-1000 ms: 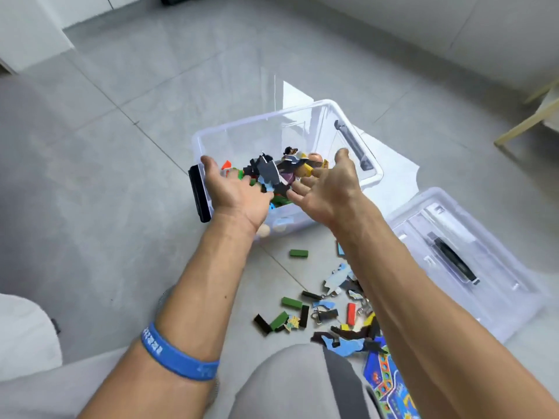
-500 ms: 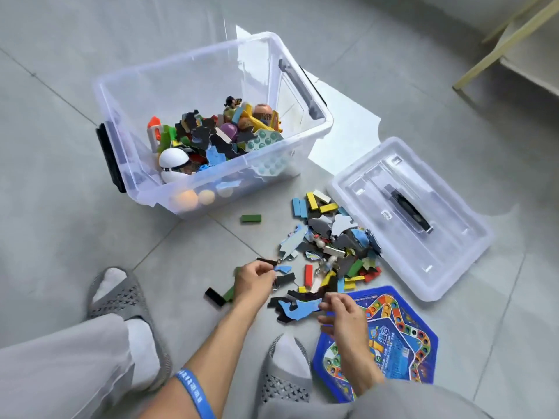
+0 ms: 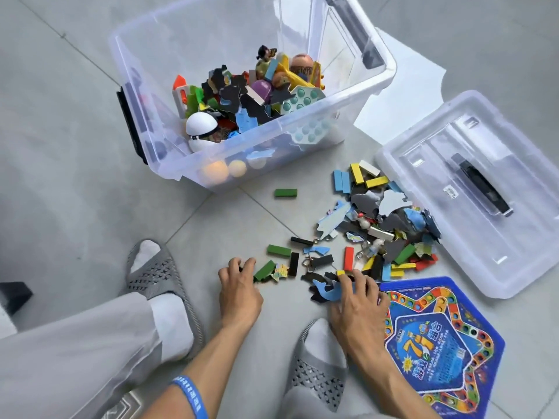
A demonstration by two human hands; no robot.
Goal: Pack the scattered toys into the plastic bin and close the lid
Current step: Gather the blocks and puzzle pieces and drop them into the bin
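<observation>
Beside the lid (image 3: 472, 189), both hands' curled fingers gather floor pieces: left (image 3: 239, 285), right (image 3: 357, 294).

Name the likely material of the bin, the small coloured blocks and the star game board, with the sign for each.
Bin: clear glossy plastic; the toys show through its wall.
Coloured blocks: probably painted wood; flat solid colours, square edges.
Star game board: likely printed card or plastic; thin, flat, glossy print.
</observation>
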